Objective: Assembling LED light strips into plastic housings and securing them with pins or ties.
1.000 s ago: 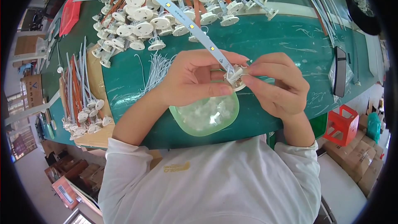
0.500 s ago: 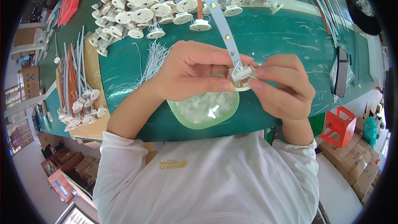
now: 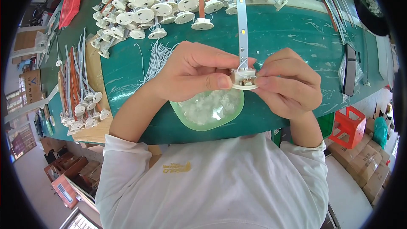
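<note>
My left hand [image 3: 190, 72] pinches a round white lamp base [image 3: 244, 87] between thumb and fingers, above the green table. A pale LED strip [image 3: 242, 27] with small yellow chips stands up from the base, nearly vertical. The base's open side shows a small circuit part and thin white wire. At its right edge, the thumb and forefinger of my right hand [image 3: 292, 80] are closed together; what lies between their tips is hidden. Below my hands sits a light green bowl [image 3: 207, 112] of small clear-white pieces. A bundle of thin white wires [image 3: 154, 61] lies beside my left wrist.
Many white-based strips [image 3: 144, 15] are heaped at the far side. More strips [image 3: 80, 89] lie on cardboard at the left. A red basket [image 3: 71, 4] stands far left, a dark phone-like object [image 3: 349, 70] at the right. A red stool [image 3: 349, 127] stands beyond the table's edge.
The strip has swung from leaning left to nearly upright, and the base has turned so its rim is seen edge-on. Both hands stay around the base, with the right fingers slightly shifted.
</note>
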Motion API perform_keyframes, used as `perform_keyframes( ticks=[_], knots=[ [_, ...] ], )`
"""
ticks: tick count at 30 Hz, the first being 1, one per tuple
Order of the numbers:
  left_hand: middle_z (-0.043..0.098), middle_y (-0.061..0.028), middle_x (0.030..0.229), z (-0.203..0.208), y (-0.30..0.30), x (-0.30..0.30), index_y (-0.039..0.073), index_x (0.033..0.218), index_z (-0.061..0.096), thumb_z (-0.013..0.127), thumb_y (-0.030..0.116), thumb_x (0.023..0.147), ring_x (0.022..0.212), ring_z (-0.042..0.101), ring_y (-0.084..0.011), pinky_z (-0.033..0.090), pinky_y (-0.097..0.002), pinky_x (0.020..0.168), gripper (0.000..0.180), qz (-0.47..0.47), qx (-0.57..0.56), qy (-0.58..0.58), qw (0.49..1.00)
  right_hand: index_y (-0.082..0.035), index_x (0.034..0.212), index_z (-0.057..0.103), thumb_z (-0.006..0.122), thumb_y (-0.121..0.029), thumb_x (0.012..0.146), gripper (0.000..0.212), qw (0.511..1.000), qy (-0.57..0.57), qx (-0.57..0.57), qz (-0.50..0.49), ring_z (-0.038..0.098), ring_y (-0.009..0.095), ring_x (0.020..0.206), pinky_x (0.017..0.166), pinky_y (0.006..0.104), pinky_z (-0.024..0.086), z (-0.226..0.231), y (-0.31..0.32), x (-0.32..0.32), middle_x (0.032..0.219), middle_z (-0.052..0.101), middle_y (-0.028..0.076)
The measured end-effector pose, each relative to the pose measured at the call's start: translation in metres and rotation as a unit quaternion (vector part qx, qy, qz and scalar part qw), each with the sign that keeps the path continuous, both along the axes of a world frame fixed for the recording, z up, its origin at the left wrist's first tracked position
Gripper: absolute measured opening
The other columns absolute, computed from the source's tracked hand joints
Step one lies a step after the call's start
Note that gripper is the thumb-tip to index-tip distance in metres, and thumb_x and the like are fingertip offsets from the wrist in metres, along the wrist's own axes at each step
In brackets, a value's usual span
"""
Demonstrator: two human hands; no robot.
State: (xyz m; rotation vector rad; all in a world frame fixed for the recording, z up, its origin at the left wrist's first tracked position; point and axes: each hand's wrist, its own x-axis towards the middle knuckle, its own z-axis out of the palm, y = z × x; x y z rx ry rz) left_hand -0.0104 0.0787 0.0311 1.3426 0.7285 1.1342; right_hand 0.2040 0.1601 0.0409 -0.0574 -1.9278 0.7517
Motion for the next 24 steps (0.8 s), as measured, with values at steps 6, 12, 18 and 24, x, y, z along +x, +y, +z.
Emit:
perform_keyframes(
  ticks=[6,12,18,24],
  knots=[
    [0.069,-0.0182,0.111,0.000,-0.002,0.006,-0.004,0.117,0.066,0.070,0.013,0.088,0.092,0.069,-0.0213,0.055,-0.0308,0.081,0.034,0.015,0.029,-0.014,0.999,-0.002,0.091,0.071,0.082,0.003,0.065,0.028,0.998,0.015,-0.045,0.043,0.062,0.019,0.067,0.056,0.0269,0.050,0.001,0.001,0.000,0.085,0.066,0.008],
    [0.071,-0.0129,0.100,0.033,-0.009,0.019,-0.002,0.104,0.070,0.079,0.011,0.074,0.077,0.068,-0.0227,0.054,-0.0296,0.065,0.033,0.100,0.172,0.332,0.922,0.005,0.103,0.068,0.076,-0.003,0.079,0.027,0.881,-0.014,-0.457,0.117,0.060,0.007,0.072,0.058,0.0231,0.049,0.005,-0.001,0.010,0.087,0.068,0.008],
    [0.069,-0.0116,0.092,0.049,-0.022,0.029,-0.001,0.095,0.070,0.085,0.014,0.064,0.067,0.062,-0.0244,0.050,-0.0301,0.057,0.038,0.179,0.266,0.429,0.844,0.007,0.106,0.064,0.069,0.004,0.083,0.024,0.941,-0.028,-0.308,0.139,0.063,0.011,0.072,0.058,0.0212,0.050,0.009,-0.008,0.008,0.092,0.067,0.010],
    [0.070,-0.0139,0.089,0.045,-0.025,0.032,-0.001,0.093,0.070,0.088,0.018,0.062,0.068,0.065,-0.0244,0.052,-0.0297,0.057,0.041,0.224,0.339,0.407,0.818,0.011,0.106,0.060,0.060,0.005,0.086,0.021,0.957,-0.008,-0.264,0.118,0.062,0.016,0.066,0.056,0.0250,0.050,0.005,-0.015,0.010,0.096,0.064,0.017]
  ],
)
